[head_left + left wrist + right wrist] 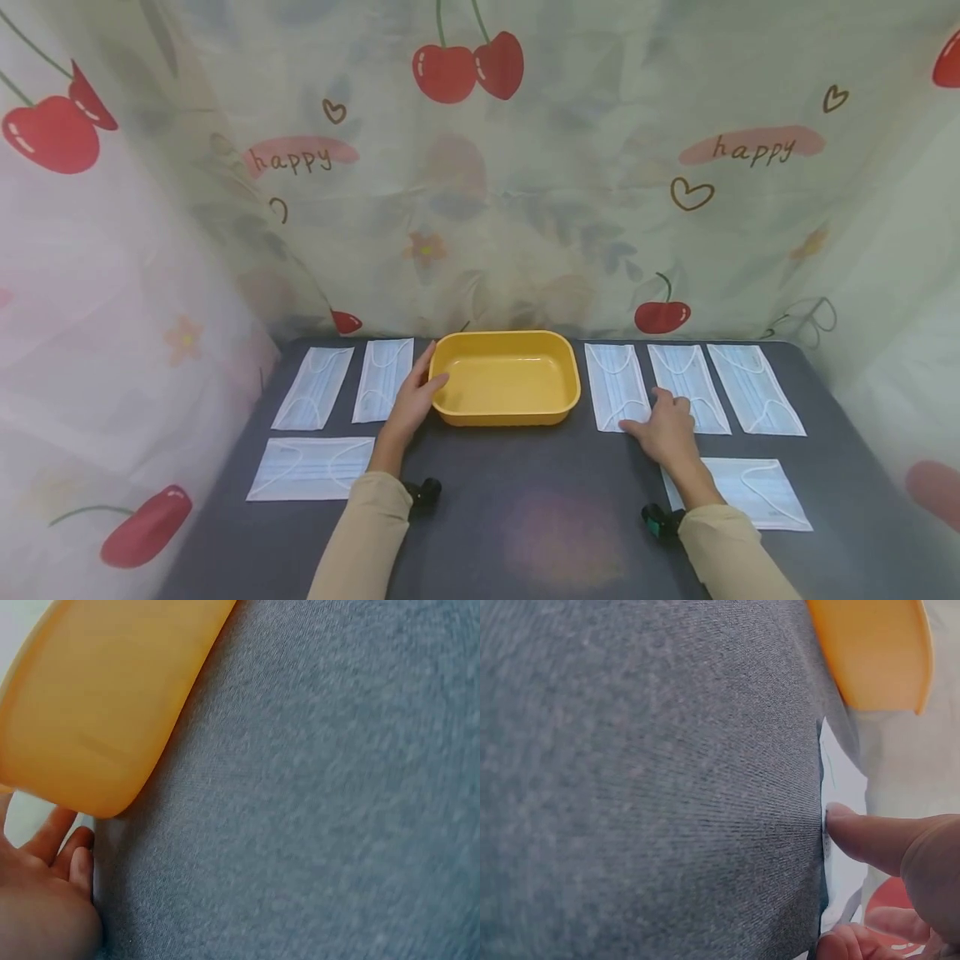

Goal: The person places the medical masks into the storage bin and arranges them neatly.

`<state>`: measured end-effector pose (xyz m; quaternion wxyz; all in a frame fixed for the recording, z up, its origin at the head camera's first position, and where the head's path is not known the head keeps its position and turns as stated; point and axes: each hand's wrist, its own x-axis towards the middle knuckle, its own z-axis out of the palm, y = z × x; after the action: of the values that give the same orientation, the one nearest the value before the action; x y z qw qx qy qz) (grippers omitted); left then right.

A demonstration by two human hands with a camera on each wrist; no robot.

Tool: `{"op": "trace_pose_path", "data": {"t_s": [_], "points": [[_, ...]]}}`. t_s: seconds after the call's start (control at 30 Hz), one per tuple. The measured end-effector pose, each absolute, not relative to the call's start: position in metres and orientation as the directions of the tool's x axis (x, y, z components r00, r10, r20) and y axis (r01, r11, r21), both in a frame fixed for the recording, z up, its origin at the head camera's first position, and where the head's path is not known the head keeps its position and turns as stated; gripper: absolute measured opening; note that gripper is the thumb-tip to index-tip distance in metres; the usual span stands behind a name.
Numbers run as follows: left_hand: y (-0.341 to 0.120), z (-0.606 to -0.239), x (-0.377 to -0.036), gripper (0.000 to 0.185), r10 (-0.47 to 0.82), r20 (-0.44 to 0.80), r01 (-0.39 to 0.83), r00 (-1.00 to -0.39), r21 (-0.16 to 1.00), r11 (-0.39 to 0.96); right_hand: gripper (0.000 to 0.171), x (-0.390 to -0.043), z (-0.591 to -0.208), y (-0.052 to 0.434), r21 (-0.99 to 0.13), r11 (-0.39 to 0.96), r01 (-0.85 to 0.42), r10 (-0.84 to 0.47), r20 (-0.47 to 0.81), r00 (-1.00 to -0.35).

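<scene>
A yellow plastic basin [504, 419] stands at the back middle of the dark table. My left hand [408, 404] grips its left end, thumb over the rim and the other fingers along the outer wall. The left wrist view has the basin's wall [112, 705] with the hand [45, 892] at its corner. Right of the basin lies a pale blue face mask [613, 375] with white ear loops. My right hand [669, 433] is at its near right corner; the thumb [862, 832] touches the mask [844, 776], and the other fingers are bent, well apart from the thumb.
Two masks [690, 387] [757, 390] lie further right, another [757, 492] partly under the right forearm. On the left are two upright masks [313, 387] [382, 381] and one sideways [311, 468]. A printed curtain [525, 208] hangs around the dark table [510, 500].
</scene>
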<state>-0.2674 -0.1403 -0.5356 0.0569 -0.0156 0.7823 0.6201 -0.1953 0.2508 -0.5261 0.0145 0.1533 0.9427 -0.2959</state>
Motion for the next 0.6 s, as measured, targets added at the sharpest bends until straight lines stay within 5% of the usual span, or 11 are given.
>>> {"op": "trace_pose_path", "data": {"t_s": [0.6], "points": [[-0.1399,-0.5395,-0.2649,0.057,0.026,-0.1,-0.093,-0.995,0.975,0.203,0.067,-0.2011,-0.5196,0.2552,-0.527,0.776,0.348,0.254,-0.243,-0.936]]}}
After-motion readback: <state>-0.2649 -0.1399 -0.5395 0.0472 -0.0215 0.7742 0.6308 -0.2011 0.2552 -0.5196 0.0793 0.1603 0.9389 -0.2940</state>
